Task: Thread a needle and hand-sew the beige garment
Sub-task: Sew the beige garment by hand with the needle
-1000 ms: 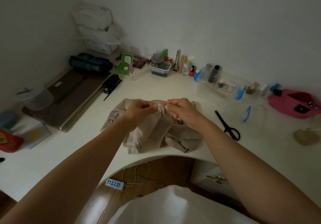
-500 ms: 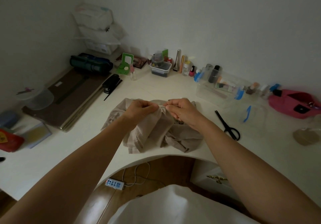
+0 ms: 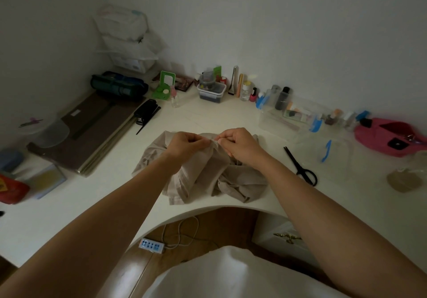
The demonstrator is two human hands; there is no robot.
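Observation:
The beige garment (image 3: 203,173) lies bunched on the white desk (image 3: 203,119) in front of me. My left hand (image 3: 187,144) pinches a raised fold of its fabric. My right hand (image 3: 240,144) faces it, fingers curled, pinching a thin silvery needle (image 3: 215,140) that shows as a short glint between the two hands at the fold. The thread is too fine to make out.
Black scissors (image 3: 300,167) lie to the right of the garment. Clear plastic boxes (image 3: 298,117), small bottles (image 3: 245,91) and a pink pouch (image 3: 390,137) line the back wall. A brown board (image 3: 92,136), a black stapler (image 3: 146,111) and a clear tub (image 3: 52,131) sit at the left.
The hands have parted slightly, so the needle's glint now shows between them at the fold. The garment and arms stay in place.

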